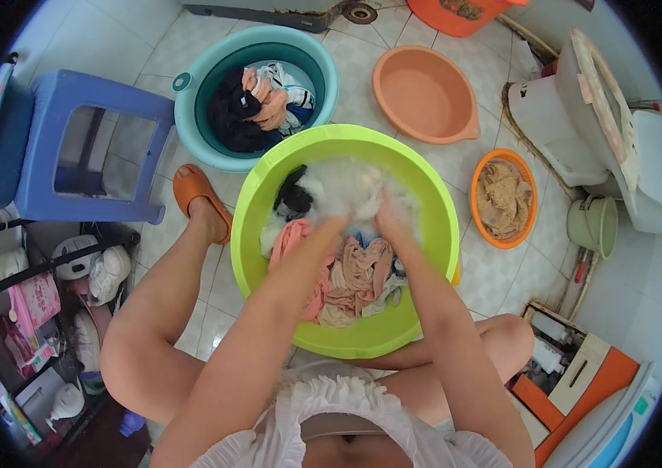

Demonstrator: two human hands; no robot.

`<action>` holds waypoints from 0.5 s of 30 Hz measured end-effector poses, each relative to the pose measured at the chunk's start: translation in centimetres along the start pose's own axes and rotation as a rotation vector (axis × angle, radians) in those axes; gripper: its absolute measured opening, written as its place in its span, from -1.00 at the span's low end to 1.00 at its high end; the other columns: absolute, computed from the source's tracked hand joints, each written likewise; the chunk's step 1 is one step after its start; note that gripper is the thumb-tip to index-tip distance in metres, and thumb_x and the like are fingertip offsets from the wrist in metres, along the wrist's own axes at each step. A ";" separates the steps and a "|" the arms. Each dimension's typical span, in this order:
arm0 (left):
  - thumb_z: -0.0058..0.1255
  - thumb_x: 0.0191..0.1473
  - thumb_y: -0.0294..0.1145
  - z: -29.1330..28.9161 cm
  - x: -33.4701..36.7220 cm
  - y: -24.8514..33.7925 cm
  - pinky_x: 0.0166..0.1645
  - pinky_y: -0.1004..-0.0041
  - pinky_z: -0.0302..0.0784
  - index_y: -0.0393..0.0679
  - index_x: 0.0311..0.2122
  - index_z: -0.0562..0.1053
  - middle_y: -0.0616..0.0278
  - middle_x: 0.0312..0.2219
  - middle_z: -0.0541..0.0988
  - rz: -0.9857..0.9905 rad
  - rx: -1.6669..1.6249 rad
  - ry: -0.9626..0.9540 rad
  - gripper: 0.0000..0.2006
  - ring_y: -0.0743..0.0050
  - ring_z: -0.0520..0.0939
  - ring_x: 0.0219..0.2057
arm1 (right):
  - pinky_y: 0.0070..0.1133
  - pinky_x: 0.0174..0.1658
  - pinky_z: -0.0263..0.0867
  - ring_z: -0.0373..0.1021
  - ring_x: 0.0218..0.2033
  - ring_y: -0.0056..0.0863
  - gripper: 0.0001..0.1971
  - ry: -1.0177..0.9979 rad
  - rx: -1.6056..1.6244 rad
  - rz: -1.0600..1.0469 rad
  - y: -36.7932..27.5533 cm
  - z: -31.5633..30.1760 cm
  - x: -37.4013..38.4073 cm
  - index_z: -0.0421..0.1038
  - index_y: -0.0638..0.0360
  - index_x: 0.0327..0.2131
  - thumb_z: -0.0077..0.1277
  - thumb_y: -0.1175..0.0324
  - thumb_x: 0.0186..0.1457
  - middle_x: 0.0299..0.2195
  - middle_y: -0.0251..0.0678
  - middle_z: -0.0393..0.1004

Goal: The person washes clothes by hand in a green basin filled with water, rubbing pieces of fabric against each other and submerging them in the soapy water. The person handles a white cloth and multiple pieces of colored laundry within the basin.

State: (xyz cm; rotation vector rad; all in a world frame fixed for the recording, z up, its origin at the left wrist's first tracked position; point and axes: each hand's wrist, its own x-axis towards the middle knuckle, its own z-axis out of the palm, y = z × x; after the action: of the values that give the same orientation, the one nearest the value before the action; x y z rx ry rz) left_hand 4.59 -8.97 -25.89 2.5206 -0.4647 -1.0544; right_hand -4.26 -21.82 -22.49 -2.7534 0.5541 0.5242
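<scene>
Both my arms reach into a large lime-green basin of sudsy water between my legs. My left hand is in the foam near the middle, blurred, its fingers not distinct. Close to its right, my right hand is also smeared and partly covered by suds. A whitish cloth lies between and beyond the hands; whether they grip it cannot be made out. Nearer to me, a pink garment and a beige-pink cloth are bunched up. Something black, apparently fabric, pokes out of the suds at far left.
A teal tub with clothes stands behind left, beside a blue stool. An orange-brown basin, an orange bowl with tan cloth and a toilet are rightward. A cluttered shelf stands left; a green bucket sits right.
</scene>
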 end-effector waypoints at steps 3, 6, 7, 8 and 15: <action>-0.11 -0.09 -0.07 -5.5 0.8 3.3 -0.05 0.30 0.32 -0.15 -0.12 0.36 -0.05 -0.16 0.40 0.259 0.052 -0.177 -0.54 0.15 0.41 -0.10 | -0.40 -0.23 0.31 0.34 -0.20 -0.21 -0.41 0.140 0.122 0.119 2.8 0.8 1.9 0.23 0.13 -0.06 0.10 0.29 -0.30 -0.11 -0.11 0.30; -0.11 -0.07 -0.02 -7.7 -0.2 2.5 -0.09 0.29 0.37 -0.17 -0.13 0.36 0.04 -0.21 0.45 0.017 -0.933 -0.464 -0.52 0.19 0.46 -0.18 | -0.41 -0.27 0.31 0.40 -0.33 -0.21 -0.55 -0.197 0.338 -0.133 -0.3 -5.7 2.4 0.39 0.17 -0.24 0.12 0.21 -0.30 -0.34 -0.13 0.45; -0.12 -0.06 -0.01 -7.5 -0.6 1.7 -0.14 0.28 0.40 -0.16 -0.14 0.37 0.08 -0.24 0.47 -0.147 -1.732 -0.515 -0.53 0.21 0.49 -0.23 | -0.45 -0.30 0.31 0.41 -0.39 -0.24 -0.59 -0.012 0.605 -0.043 -2.5 -6.8 0.8 0.42 0.20 -0.34 0.15 0.17 -0.32 -0.41 -0.14 0.46; -0.12 -0.06 -0.01 -7.8 -1.3 2.1 -0.14 0.28 0.40 -0.16 -0.14 0.37 0.08 -0.24 0.47 -0.147 -1.732 -0.516 -0.53 0.21 0.49 -0.23 | -0.48 -0.34 0.31 0.42 -0.45 -0.26 -0.61 0.176 0.866 0.065 -4.2 -7.6 -1.0 0.45 0.22 -0.43 0.18 0.14 -0.34 -0.49 -0.14 0.47; -0.24 0.03 0.03 -4.6 -2.1 1.8 -0.18 0.30 0.45 -0.18 -0.15 0.35 0.12 -0.31 0.48 0.255 -2.074 -1.170 -0.53 0.30 0.52 -0.32 | -0.43 -0.32 0.30 0.38 -0.42 -0.18 -0.67 0.488 0.563 -0.223 -9.2 -9.2 -6.7 0.43 0.15 -0.43 0.14 0.15 -0.28 -0.45 -0.14 0.43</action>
State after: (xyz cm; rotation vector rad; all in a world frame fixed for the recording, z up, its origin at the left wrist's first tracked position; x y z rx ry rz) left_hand 6.30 -8.68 -20.78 -0.0195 0.1510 -1.4373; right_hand -3.46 -14.69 -9.77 -2.3328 0.4053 -0.3264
